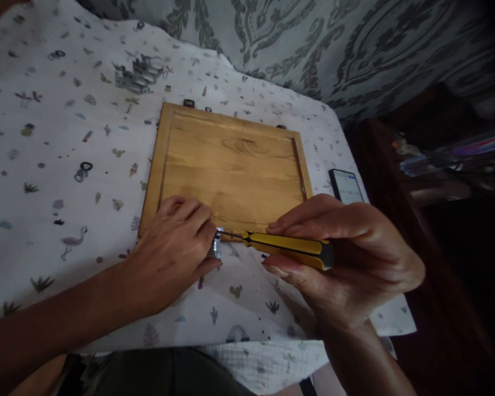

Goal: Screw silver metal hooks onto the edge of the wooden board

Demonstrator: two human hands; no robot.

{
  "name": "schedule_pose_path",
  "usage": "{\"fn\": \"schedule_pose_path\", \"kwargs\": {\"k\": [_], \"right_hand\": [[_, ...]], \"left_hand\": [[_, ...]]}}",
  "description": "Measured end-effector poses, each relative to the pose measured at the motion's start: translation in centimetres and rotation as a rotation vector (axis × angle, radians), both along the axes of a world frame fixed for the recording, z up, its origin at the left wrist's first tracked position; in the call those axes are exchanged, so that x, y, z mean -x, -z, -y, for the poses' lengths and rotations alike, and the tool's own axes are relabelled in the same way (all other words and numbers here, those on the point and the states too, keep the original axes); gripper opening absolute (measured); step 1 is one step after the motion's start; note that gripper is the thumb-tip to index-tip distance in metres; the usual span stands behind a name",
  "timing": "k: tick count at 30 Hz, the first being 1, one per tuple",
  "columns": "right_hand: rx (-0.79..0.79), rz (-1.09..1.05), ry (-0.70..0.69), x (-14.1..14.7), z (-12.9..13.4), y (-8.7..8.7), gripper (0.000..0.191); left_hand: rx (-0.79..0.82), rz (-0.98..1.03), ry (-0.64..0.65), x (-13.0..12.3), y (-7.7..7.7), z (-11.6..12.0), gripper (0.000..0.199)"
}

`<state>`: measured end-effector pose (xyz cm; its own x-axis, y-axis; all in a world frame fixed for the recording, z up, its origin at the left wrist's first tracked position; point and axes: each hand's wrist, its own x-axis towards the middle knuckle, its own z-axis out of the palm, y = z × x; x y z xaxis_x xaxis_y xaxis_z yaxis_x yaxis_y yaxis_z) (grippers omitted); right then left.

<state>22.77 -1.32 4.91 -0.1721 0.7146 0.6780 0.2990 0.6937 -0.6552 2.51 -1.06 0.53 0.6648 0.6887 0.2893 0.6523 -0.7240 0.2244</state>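
My right hand holds a yellow and black screwdriver between thumb and fingers. Its thin shaft points left, and the tip meets a small shiny metal hinge. That hinge sits at the near edge of a framed wooden cabinet door lying on the table. With fingers curled and thumb below, my left hand grips the hinge and covers most of it. A screw at the screwdriver's tip is too small to make out.
Several grey metal hinges lie in a cluster at the far left of the patterned tablecloth. Dark fittings show at the door's far edge. A phone lies to the right, near the table edge. Patterned fabric rises behind.
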Motion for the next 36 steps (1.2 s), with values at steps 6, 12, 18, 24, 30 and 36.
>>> {"fn": "schedule_pose_path", "kwargs": {"k": [6, 12, 18, 24, 30, 36], "right_hand": [[0.098, 0.021, -0.022, -0.6, 0.3, 0.0, 0.029], [0.225, 0.023, -0.116, -1.7, 0.2, -0.5, 0.029], [0.190, 0.083, -0.130, -2.0, 0.4, -0.5, 0.030], [0.159, 0.121, -0.084, -1.7, 0.7, -0.5, 0.031], [0.122, 0.117, -0.060, -1.3, 0.6, -0.4, 0.028], [0.098, 0.157, -0.086, -1.3, 0.6, -0.5, 0.028]], "left_hand": [[-0.022, -0.020, 0.014, 0.0, -0.3, -0.2, 0.027], [-0.001, -0.037, 0.021, 0.0, -0.5, -0.2, 0.027], [-0.002, -0.029, 0.030, 0.0, -0.4, -0.2, 0.029], [-0.014, -0.016, 0.020, 0.0, -0.4, -0.1, 0.032], [-0.023, -0.012, 0.020, 0.0, -0.4, -0.2, 0.033], [-0.003, 0.006, 0.015, 0.0, -0.3, -0.2, 0.030]]}}
